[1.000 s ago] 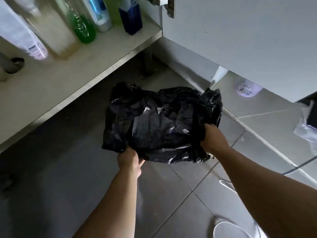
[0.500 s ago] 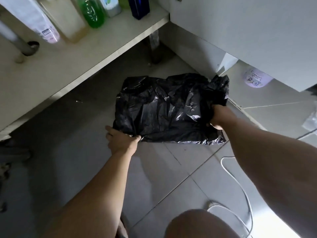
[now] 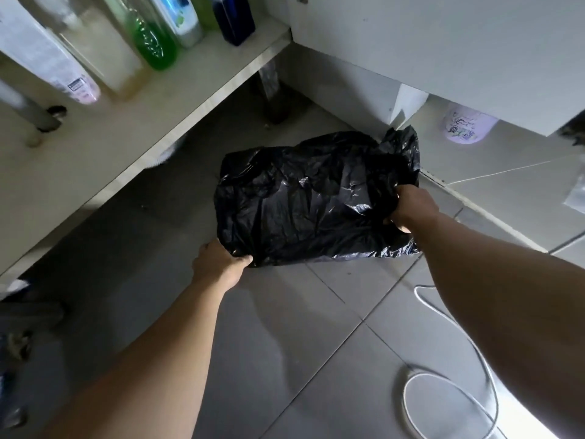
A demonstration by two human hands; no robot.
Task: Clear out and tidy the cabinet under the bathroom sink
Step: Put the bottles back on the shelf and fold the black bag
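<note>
A crumpled black plastic bag (image 3: 310, 198) is held just above the grey floor tiles, in front of the open cabinet. My left hand (image 3: 218, 264) pinches its near left corner. My right hand (image 3: 408, 207) grips its right edge. The cabinet's pale bottom shelf (image 3: 104, 134) runs across the upper left and carries several bottles: a white one with a label (image 3: 47, 58), a clear one of yellowish liquid (image 3: 107, 55), a green one (image 3: 152, 39), a white and blue one (image 3: 177, 17) and a dark blue one (image 3: 234, 17).
The open white cabinet door (image 3: 443, 49) hangs at upper right. Behind it a small lilac container (image 3: 465, 128) sits on the floor. A white cable (image 3: 456, 384) loops over the tiles at lower right. A metal cabinet leg (image 3: 272, 90) stands behind the bag, a drain pipe (image 3: 28, 112) at left.
The bag has shifted slightly right and away from me. My left hand, loose at the bag's edge half a second ago, now pinches the near left corner.
</note>
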